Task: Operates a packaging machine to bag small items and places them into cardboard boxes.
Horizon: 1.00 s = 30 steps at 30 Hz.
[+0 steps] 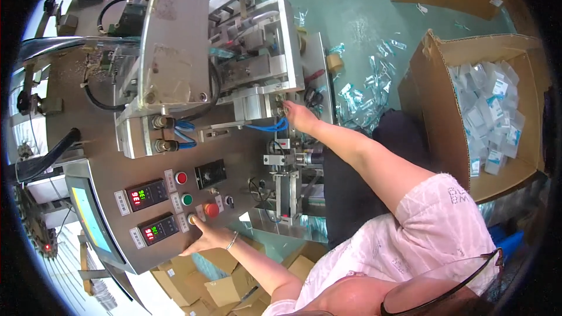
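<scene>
Head view: the left hand (206, 237) lies open on the machine's control panel (146, 193), fingers spread, a fingertip on the yellow button (192, 219) beside the red button (211, 210). The right hand (298, 116) reaches into the metal sealing head (263, 82), fingers curled at a small fitting; whether it grips anything I cannot tell. To the right an open cardboard box (436, 111) holds many small clear sachets (489, 111); more sachets lie loose on the green floor (351, 6).

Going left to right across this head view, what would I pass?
Tilted touchscreen → red digit displays → left hand at the round buttons → right hand on the machine's mechanism → open cardboard box of small clear packets.
</scene>
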Available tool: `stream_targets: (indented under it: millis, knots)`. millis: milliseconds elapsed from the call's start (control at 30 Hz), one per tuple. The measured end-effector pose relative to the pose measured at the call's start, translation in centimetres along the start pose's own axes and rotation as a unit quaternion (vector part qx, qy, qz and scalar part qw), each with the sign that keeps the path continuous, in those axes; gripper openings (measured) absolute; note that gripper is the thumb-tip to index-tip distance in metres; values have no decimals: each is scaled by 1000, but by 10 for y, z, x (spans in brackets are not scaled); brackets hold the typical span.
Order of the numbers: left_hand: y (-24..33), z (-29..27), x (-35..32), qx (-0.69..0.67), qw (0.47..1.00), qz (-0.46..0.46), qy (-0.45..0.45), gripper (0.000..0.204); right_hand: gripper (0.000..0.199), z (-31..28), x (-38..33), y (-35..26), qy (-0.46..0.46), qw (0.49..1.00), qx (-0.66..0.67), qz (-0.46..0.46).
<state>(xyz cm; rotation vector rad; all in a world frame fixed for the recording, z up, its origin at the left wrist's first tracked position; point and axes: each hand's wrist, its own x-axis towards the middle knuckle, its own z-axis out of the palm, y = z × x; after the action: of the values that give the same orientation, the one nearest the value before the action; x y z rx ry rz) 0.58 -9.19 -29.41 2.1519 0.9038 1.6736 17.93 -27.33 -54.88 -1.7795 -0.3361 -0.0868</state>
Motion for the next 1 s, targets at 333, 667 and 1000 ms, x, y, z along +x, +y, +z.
stream_targets:
  millis: [333, 667, 1000]
  knots:
    - [-18, 3, 6, 0, 999, 30, 18, 107, 21, 80, 24, 76, -11, 984, 162, 72]
    - [-24, -3, 8, 42, 997, 51, 43, 105, 27, 115, 30, 89, -54, 948, 308, 59]
    - [-23, -2, 8, 43, 997, 55, 39, 106, 39, 94, 24, 64, -143, 966, 216, 4]
